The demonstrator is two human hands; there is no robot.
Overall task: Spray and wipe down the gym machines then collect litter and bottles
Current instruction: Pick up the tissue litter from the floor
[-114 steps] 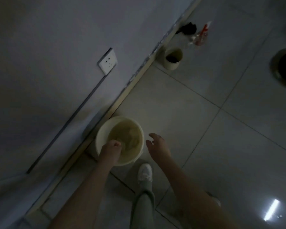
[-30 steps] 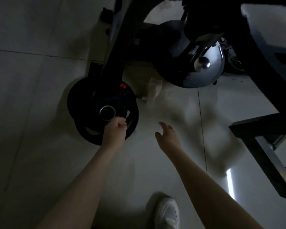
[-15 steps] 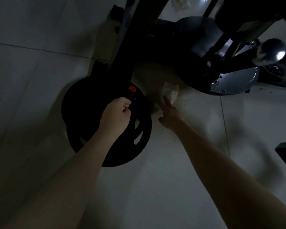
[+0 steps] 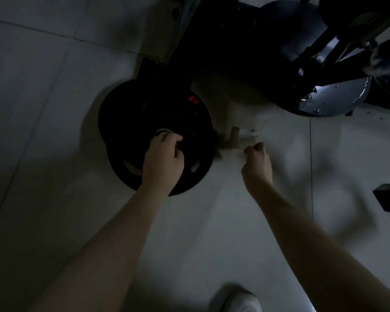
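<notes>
**Head view.** The person bends over the tiled floor (image 4: 234, 221) beside a dark gym machine (image 4: 234, 41).

- Right hand (image 4: 257, 163): the fingers (image 4: 254, 147) are curled and drawn together. Their tips sit at the near edge of a pale scrap of litter (image 4: 245, 135), which lies on the floor just beyond them. Motion blur hides the contact, so I cannot tell whether the scrap is pinched or only touched.
- Left hand (image 4: 162, 158): the fingers are curled into a loose fist above the black weight plate (image 4: 126, 122). The plate's chrome hub (image 4: 163, 131) lies just beyond the knuckles. Nothing shows inside the fist, though the room is too dark to rule out a small item.

**Hazards, as judged from here**

1. The scrap tears or slips. Cause: it looks like thin paper, and droplets sit on the glossy round cover (image 4: 338, 97) beyond and to the right of the right fingers. Damp paper would likely part under a quick pull.
2. A piece is left behind. Cause: the floor beyond the fingers, under the machine, lies in deep shadow.
3. The knuckles strike metal. Cause: both hands work close to the hard edges of the plate and the machine.

**Containers**

No bin, bag or bucket shows in this view, so no contents can be reported. Collected litter would probably have to stay in the hand until a container is reached — and a fuller fist is more likely to drop something.
</notes>
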